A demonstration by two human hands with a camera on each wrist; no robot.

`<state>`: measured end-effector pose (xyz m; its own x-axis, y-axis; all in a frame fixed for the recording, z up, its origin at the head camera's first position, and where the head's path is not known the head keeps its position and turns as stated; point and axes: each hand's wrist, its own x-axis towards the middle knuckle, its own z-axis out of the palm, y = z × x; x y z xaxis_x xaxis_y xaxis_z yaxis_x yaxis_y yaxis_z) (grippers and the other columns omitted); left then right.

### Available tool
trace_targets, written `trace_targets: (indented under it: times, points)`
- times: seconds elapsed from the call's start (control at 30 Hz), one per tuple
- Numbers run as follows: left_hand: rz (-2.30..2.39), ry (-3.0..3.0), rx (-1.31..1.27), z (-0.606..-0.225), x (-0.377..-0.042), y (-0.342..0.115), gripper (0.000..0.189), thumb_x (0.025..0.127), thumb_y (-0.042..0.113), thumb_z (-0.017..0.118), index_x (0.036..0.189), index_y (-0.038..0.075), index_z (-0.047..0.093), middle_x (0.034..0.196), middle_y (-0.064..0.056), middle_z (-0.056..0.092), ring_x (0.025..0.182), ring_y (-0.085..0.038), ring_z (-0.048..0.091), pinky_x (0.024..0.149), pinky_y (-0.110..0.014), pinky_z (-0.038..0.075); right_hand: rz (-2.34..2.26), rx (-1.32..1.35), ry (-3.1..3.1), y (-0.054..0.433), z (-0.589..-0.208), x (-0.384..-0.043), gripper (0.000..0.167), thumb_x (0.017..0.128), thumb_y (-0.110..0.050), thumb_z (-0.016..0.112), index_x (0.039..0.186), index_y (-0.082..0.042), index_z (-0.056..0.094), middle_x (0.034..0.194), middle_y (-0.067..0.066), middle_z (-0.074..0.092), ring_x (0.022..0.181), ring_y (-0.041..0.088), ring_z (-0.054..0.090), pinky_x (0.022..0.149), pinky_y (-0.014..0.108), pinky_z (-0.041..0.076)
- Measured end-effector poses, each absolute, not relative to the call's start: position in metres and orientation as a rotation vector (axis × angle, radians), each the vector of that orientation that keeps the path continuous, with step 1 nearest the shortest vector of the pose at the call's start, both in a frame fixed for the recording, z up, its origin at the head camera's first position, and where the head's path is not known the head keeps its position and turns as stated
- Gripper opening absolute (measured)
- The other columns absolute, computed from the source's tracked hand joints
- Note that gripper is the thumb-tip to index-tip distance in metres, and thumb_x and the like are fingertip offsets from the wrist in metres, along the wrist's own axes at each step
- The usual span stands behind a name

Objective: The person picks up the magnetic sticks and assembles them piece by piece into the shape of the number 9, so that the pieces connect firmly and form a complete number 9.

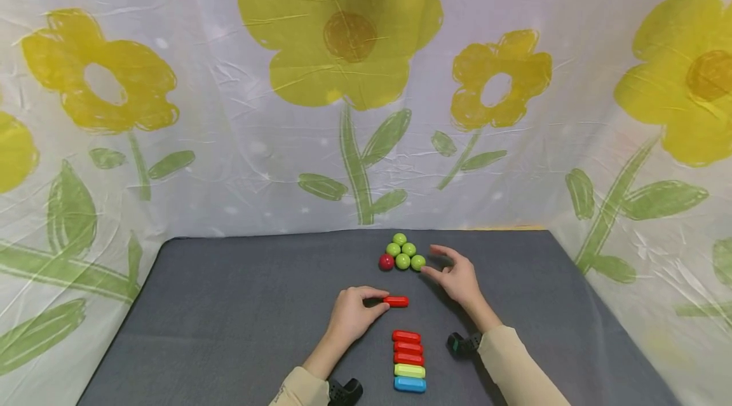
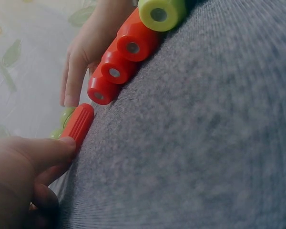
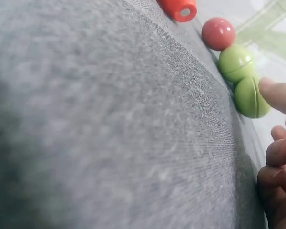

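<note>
My left hand (image 1: 351,314) pinches the left end of a red magnetic rod (image 1: 398,301) between thumb and fingers, low over the cloth. In the left wrist view the grooved side of that red rod (image 2: 81,123) shows past the thumb. My right hand (image 1: 457,276) is at the right corner of a triangle of balls, its thumb tip right at a green ball (image 1: 418,262) and its fingers spread apart. The triangle has several green balls (image 1: 403,261) and one red ball (image 1: 386,262) at its near left corner.
Nearer me, a column of rods lies side by side: three red rods (image 1: 408,348), a yellow-green rod (image 1: 409,371) and a blue rod (image 1: 410,384). Metal discs show in their ends. Grey cloth covers the table (image 1: 229,317); a flowered curtain (image 1: 246,139) hangs behind it.
</note>
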<state>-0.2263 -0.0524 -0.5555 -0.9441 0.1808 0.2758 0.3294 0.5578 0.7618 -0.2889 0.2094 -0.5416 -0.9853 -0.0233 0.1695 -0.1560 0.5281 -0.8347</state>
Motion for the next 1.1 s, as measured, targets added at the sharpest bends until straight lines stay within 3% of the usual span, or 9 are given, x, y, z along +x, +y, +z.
trace_targets:
  times: [0.57, 1.1]
  points:
    - [-1.344, -2.634, -0.426, -0.554, -0.226, -0.053, 0.018, 0.089, 0.021, 0.087, 0.106, 0.017, 0.087, 0.102, 0.001, 0.082, 0.104, -0.023, 0.076, 0.092, -0.047, 0.059, 1.333, 0.267, -2.766, 0.205, -0.541, -0.304, 0.040, 0.088, -0.025, 0.090, 0.123, -0.011, 0.078, 0.119, 0.009, 0.077, 0.048, 0.007, 0.038, 0.050, 0.024, 0.036]
    - [-1.360, -2.642, -0.422, -0.554, -0.226, -0.054, 0.018, 0.089, 0.021, 0.087, 0.107, 0.016, 0.087, 0.103, 0.001, 0.082, 0.106, -0.024, 0.076, 0.095, -0.048, 0.058, 1.388, 0.248, -2.752, 0.208, -0.542, -0.295, 0.040, 0.088, -0.026, 0.090, 0.123, -0.013, 0.078, 0.117, 0.007, 0.077, 0.048, 0.008, 0.034, 0.049, 0.024, 0.033]
